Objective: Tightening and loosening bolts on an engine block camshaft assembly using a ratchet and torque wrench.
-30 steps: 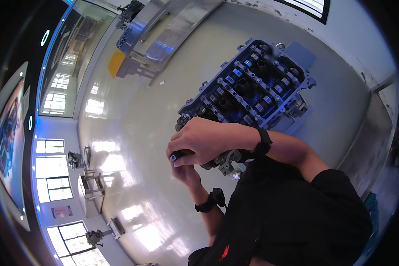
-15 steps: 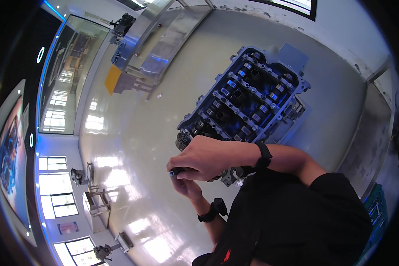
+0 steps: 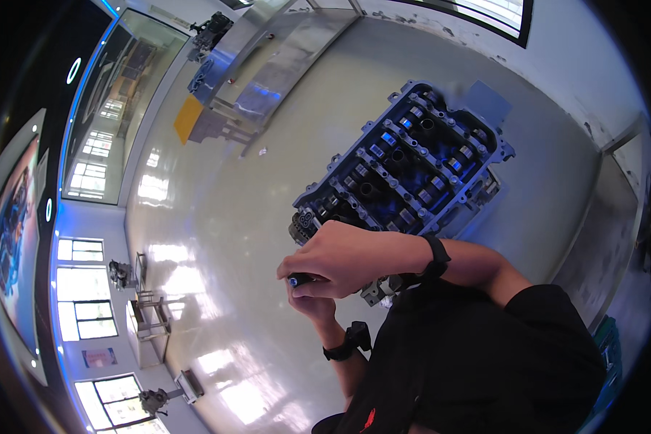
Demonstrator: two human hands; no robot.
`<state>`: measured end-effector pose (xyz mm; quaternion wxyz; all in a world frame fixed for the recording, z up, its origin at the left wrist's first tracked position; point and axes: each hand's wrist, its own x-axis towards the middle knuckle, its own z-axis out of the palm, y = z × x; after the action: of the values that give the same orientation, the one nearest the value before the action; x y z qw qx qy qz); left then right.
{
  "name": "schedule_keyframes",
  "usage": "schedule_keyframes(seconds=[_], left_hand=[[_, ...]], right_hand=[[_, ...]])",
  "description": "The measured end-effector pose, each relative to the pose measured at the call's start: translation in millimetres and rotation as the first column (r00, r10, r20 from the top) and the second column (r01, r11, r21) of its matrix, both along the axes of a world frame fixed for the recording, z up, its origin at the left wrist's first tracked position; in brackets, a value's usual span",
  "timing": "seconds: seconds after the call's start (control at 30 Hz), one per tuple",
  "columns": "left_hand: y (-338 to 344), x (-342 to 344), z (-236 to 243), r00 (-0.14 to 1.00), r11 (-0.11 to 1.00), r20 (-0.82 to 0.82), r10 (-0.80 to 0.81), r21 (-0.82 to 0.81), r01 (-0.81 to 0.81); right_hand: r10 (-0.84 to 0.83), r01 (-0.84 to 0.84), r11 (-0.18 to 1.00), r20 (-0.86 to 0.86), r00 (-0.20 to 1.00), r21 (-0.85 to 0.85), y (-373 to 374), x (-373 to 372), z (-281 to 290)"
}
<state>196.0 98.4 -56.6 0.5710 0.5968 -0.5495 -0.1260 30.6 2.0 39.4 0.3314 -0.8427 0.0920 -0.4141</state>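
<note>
My right hand (image 3: 340,259), with a black wristband, is closed around a dark cylindrical tool (image 3: 296,281) with a small bluish round end. The tool's kind is hard to make out, since most of it lies inside the fingers. Close beneath comes my left hand (image 3: 312,307), wearing a black watch-like band; its fingers are largely hidden behind the right hand. Beyond both hands stands an engine (image 3: 405,163) with its top uncovered, showing camshafts, bolted caps and round plug wells. The right hand overlaps the engine's near edge in this view.
A steel workbench (image 3: 289,69) with a yellow panel (image 3: 188,121) stands at the far left. More engine assemblies rest on stands along the left wall, one (image 3: 152,402) at lower left. A metal cabinet or bench (image 3: 593,217) lines the right side, near a green tray (image 3: 612,354).
The whole view has shifted slightly with my head. My hands stay together around the dark tool, whose bluish end now faces more toward the camera.
</note>
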Motion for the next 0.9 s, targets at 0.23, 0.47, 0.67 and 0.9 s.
schedule_keyframes(seconds=[0.23,0.47,0.67,0.9], left_hand=[[-1.0,-15.7,9.4,0.97,0.987,-0.205,-0.134,-0.115,0.112],[-5.6,-12.0,5.3,0.99,0.997,0.127,0.063,-0.054,-0.056],[-1.7,-15.1,17.5,0.99,0.998,-0.138,0.009,-0.053,-0.016],[-4.3,-20.4,25.0,0.97,0.995,-0.226,0.091,-0.008,-0.095]], right_hand=[[-0.125,0.121,0.992,-0.11,0.986,-0.045,-4.3,1.6,5.0],[-0.083,0.085,0.996,-0.069,0.994,0.021,-0.3,9.5,4.7],[0.039,-0.04,0.999,-0.046,0.998,-0.018,-7.1,0.0,0.6],[-0.005,0.006,1.0,-0.063,0.998,0.023,-16.0,8.0,-0.9]])
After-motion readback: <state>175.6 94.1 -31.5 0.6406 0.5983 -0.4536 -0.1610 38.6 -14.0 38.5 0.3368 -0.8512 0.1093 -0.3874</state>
